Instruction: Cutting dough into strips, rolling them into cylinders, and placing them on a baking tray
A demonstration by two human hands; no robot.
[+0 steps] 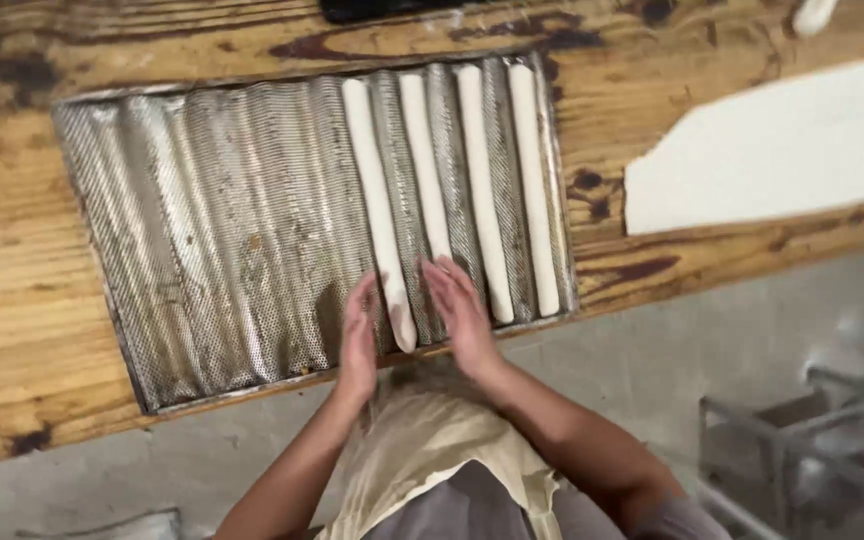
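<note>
Head view shows me four long white dough sticks on one wavy metal tray [222, 220], all on its right side. I count two hands. My left hand [358, 335] is flat with fingers together, on the tray beside the leftmost dough stick [377, 210]. My right hand [460, 308] is flat too, fingers a bit spread, on the other side of that stick's near end. One wooden table [12, 300] holds the tray and one white sheet [772, 150]. Below is grey floor [652, 350].

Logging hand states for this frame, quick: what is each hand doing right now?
Left hand: open, flat against the near end of the leftmost dough stick, gripping nothing.
Right hand: open, fingers extended over the perforated tray, gripping nothing.
</note>
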